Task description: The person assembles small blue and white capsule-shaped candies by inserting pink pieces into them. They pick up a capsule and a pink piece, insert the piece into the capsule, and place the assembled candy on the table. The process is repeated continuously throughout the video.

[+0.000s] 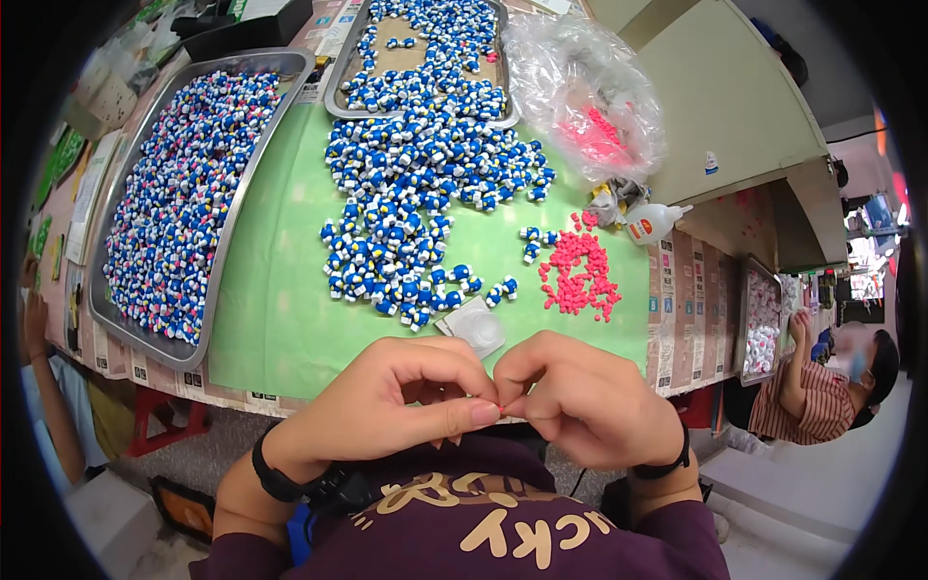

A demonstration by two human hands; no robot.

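At the upper left a long metal tray (130, 174) is full of blue and white figures; more figures (416, 193) cover the green mat (280, 290) in the centre. In the lower centre the left hand (387, 406) and right hand (590, 401) meet, fingertips pinching together one tiny red piece (502, 411). Pink pieces (578, 275) lie right of centre.

- The little toys (416, 184) are blue and white.
- The mat (280, 290) is light green.
- The small bits (578, 275) are bright pink.
- The tray (227, 217) is shiny grey.
- The wristbands (275, 478) are black.
- The shirt (503, 532) is dark purple with tan letters.
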